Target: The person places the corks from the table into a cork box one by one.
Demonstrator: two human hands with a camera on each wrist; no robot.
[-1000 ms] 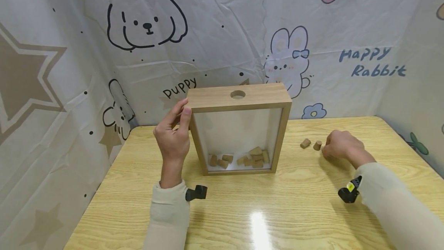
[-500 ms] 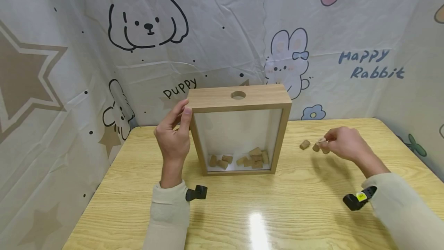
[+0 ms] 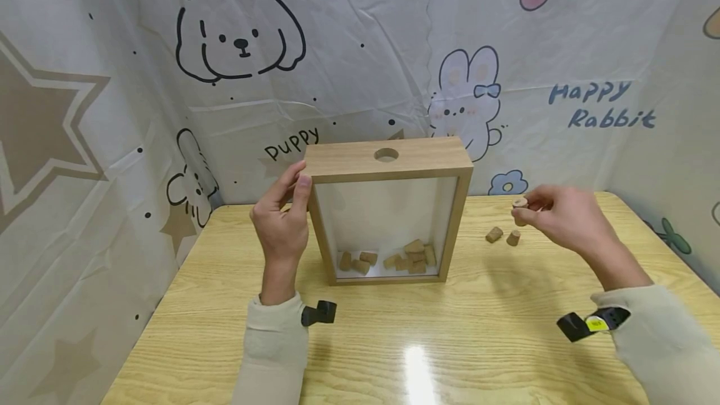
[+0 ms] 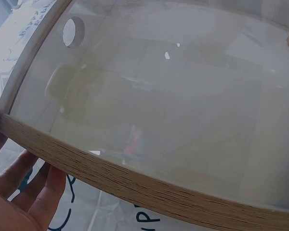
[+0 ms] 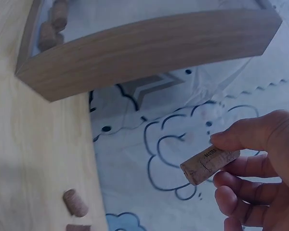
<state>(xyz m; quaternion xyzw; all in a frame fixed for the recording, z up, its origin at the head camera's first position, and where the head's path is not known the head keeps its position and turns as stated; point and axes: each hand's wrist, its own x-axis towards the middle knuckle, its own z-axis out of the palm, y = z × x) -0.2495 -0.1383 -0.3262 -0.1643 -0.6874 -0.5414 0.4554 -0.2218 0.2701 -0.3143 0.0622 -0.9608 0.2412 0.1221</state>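
My right hand (image 3: 574, 217) pinches a wine cork (image 5: 209, 163) between thumb and fingers, raised above the table at the right. Printed letters show on the cork's side in the right wrist view. Two more corks, one lying (image 3: 494, 234) and one standing (image 3: 514, 238), are on the table below that hand. My left hand (image 3: 281, 224) grips the upper left corner of a wooden box frame (image 3: 388, 174) with a clear front, thumb at the front edge. A round hole (image 3: 386, 154) pierces the box's top. Several corks (image 3: 415, 255) lie at the bottom inside.
The box stands upright on a wood-grain table (image 3: 365, 342). Behind it hangs a pale printed cloth (image 3: 360, 67) with cartoon figures, which also covers the sides. A black wrist camera (image 3: 585, 325) sits at the right cuff, another (image 3: 319, 313) at the left.
My right hand has picked a cork up off the table and lifted it, tilting upward. The left hand and the box have stayed in place.
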